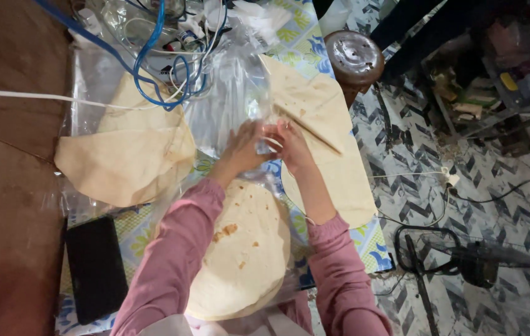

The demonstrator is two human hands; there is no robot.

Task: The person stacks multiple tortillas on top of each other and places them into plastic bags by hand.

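My left hand (242, 147) and my right hand (291, 145) meet over the middle of the table, both pinching a clear plastic bag (235, 93) that stretches away from me. Below my hands, between my pink sleeves, lies a stack of round flatbreads (246, 255) inside plastic. A folded flatbread (129, 152) rests on plastic to the left. Another large folded flatbread (324, 134) hangs over the table's right edge.
A black flat device (95, 267) lies at the near left. Blue and white cables (153, 68) tangle at the far side. A brown stool top (353, 56) stands off the table's far right corner. A floor fan (464, 258) and cords lie on the patterned floor.
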